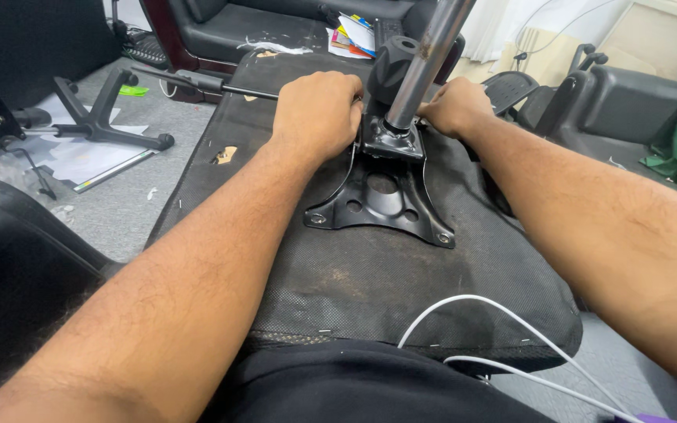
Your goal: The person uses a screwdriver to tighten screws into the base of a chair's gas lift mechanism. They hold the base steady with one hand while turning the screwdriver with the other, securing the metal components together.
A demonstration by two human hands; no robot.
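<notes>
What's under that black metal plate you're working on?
The black metal plate lies on the upturned seat's black fabric underside. Both the left hand and right hand grip its far end, hiding what's beneath there.

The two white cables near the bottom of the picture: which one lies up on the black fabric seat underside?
The upper white cable, the one that arches in a loop over the black fabric seat underside. The lower white cable runs below the seat's edge.
</notes>
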